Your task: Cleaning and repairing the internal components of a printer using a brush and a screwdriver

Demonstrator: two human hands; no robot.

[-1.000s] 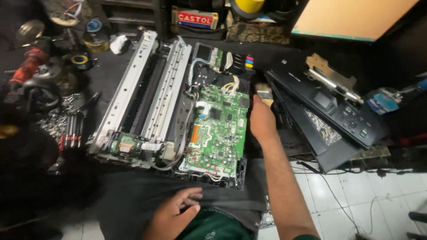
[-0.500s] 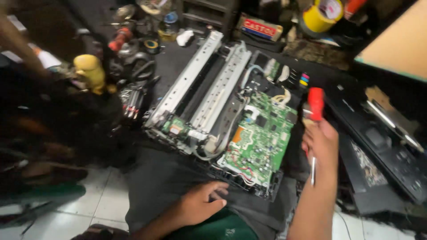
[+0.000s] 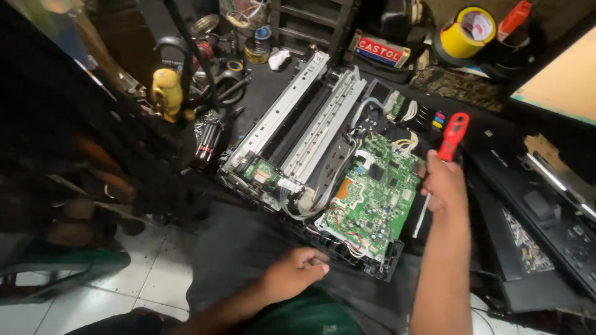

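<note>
Head view: right hand [image 3: 446, 186] gripped a red screwdriver [image 3: 452, 136], shaft pointing toward lower-left, just right of the circuit board [image 3: 372, 198]; left hand [image 3: 298, 270] probably loosely curled, empty.

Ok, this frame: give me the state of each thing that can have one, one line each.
printer: cover off, insides exposed, lying on the dark bench.
green circuit board: bare, wires still plugged in.
red-handled screwdriver: gripped in the right hand, shaft pointing down, off the board.
left hand: loosely closed, empty, by the printer's near edge.
yellow tape roll: standing on edge.
</note>
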